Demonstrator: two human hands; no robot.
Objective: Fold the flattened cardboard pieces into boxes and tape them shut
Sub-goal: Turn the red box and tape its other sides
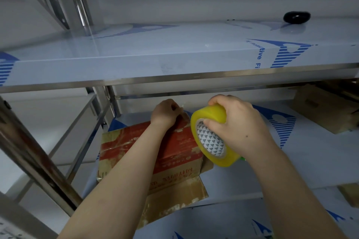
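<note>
A worn red and brown cardboard box (180, 147) lies on the lower shelf (310, 161), with one brown flap sticking out toward me. My left hand (167, 114) is at the box's far top edge with curled fingers pinching the loose end of clear tape. A large yellow tape roll (211, 137) with a patterned white core hangs just right of the box. My right hand (237, 124) grips this roll from above, thumb at the core.
A steel shelf covered in blue-printed protective film (174, 54) runs above the hands. A black object (296, 17) lies on it at the far right. More cardboard (326, 106) sits at the right of the lower shelf. Steel posts (35, 161) stand at the left.
</note>
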